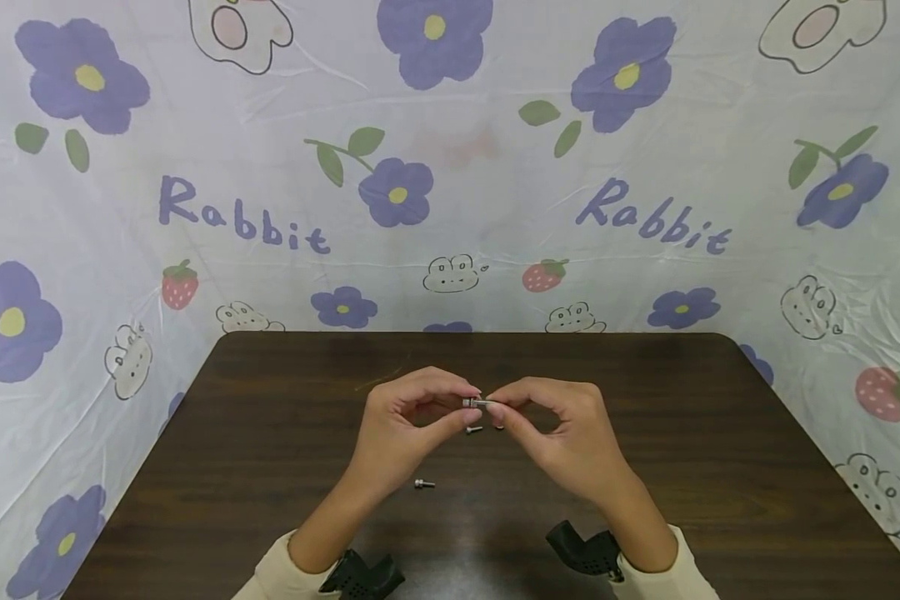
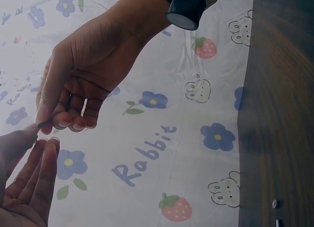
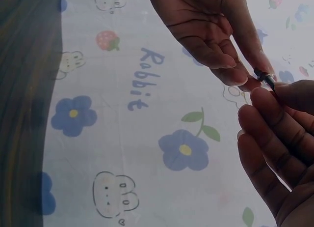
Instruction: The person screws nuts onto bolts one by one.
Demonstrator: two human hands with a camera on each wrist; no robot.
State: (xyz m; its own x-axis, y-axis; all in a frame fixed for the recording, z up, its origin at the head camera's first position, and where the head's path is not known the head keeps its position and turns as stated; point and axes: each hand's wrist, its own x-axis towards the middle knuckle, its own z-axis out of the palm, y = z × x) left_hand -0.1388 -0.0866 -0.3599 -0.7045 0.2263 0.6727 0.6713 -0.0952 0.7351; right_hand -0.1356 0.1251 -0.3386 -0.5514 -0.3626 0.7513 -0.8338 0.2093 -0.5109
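A small metal screw (image 1: pixel 476 402) is held level between both hands above the table. My left hand (image 1: pixel 401 421) pinches its thick head end between thumb and index finger. My right hand (image 1: pixel 566 425) pinches the other end of the thin shank. In the right wrist view, the dark head and threaded shank of the screw (image 3: pixel 265 78) show between the fingertips. The left wrist view mostly hides the screw behind the fingers. Below the hands, another short screw (image 1: pixel 473 430) lies on the table, and a third screw (image 1: pixel 424 483) lies nearer to me.
The dark wooden table (image 1: pixel 270 467) spreads under both forearms. A small bit of metal (image 1: pixel 499 427) shows just under the right fingertips. White patterned cloth (image 1: pixel 495 167) with flowers and rabbits surrounds the table's back and sides. Black wrist cameras (image 1: pixel 585 550) sit at both cuffs.
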